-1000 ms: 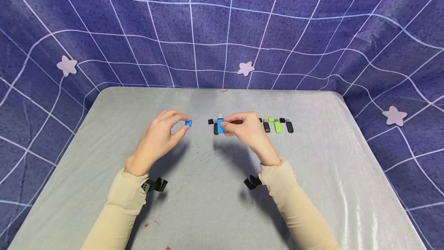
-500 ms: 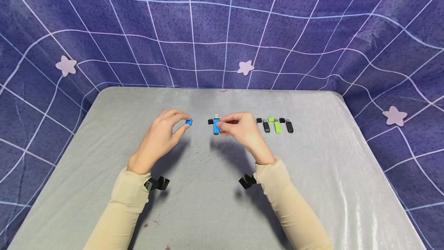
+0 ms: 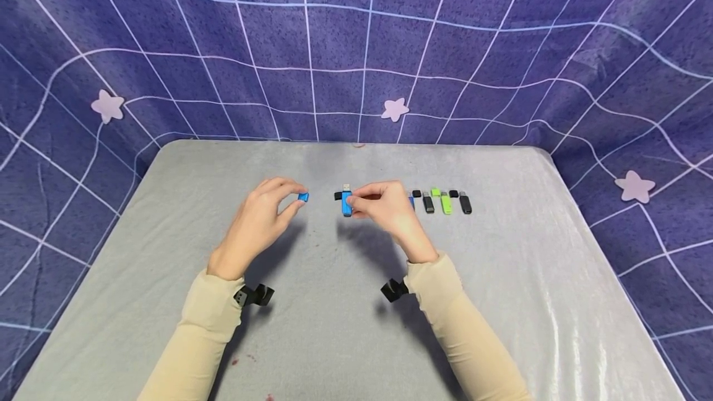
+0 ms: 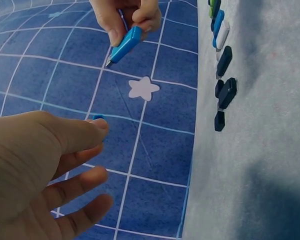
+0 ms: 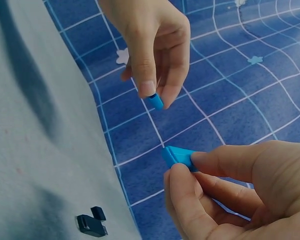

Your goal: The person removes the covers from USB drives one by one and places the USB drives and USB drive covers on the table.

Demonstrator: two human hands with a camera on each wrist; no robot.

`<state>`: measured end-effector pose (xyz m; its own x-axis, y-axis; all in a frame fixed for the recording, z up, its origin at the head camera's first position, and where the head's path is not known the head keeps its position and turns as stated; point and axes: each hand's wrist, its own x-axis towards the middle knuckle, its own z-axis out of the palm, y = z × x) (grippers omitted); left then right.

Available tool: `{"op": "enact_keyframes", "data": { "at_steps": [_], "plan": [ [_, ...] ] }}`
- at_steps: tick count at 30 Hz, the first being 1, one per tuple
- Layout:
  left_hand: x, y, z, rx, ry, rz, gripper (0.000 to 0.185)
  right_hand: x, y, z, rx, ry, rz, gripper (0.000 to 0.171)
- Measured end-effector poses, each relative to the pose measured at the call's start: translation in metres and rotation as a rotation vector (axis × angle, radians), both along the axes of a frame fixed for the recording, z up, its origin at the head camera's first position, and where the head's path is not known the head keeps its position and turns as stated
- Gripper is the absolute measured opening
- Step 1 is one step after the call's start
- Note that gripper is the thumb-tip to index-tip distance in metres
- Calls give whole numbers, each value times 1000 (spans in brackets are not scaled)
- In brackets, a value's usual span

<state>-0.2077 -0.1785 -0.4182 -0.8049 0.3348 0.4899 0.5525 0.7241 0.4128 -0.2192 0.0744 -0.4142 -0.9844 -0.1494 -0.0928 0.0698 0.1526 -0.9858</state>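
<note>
At frame centre the left hand (image 3: 262, 218) pinches the blue cap (image 3: 303, 197) and the right hand (image 3: 384, 206) pinches the uncapped blue USB stick (image 3: 346, 202), both above the worktop (image 3: 334, 327), apart, not yet joined.

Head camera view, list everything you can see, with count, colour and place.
Blue flash drive: one, metal plug bare, lifted over table centre.
Blue cap: one, pinched left of the drive.
Row of drives: several, black, green, blue, on the table right of centre.
Loose black caps: a few, beside that row.
Table: one, grey cloth.
Backdrop: purple grid, pale stars.
Left hand: pinches the blue cap.
Right hand: grips the blue flash drive.
</note>
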Motion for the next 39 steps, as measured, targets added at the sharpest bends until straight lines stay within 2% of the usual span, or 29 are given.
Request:
{"op": "enact_keyframes", "data": {
  "at_steps": [13,27,39],
  "plan": [
    [-2,0,-9,0,0,11,19,-4,-6,-7,-5,-28,-6,13],
    [-1,1,-15,-90,0,37,19,-8,-10,-17,37,-51,-10,12],
    [-6,-4,-29,-126,-25,50,18,-12,-15,-32,-23,-77,-19,13]
  ]
}}
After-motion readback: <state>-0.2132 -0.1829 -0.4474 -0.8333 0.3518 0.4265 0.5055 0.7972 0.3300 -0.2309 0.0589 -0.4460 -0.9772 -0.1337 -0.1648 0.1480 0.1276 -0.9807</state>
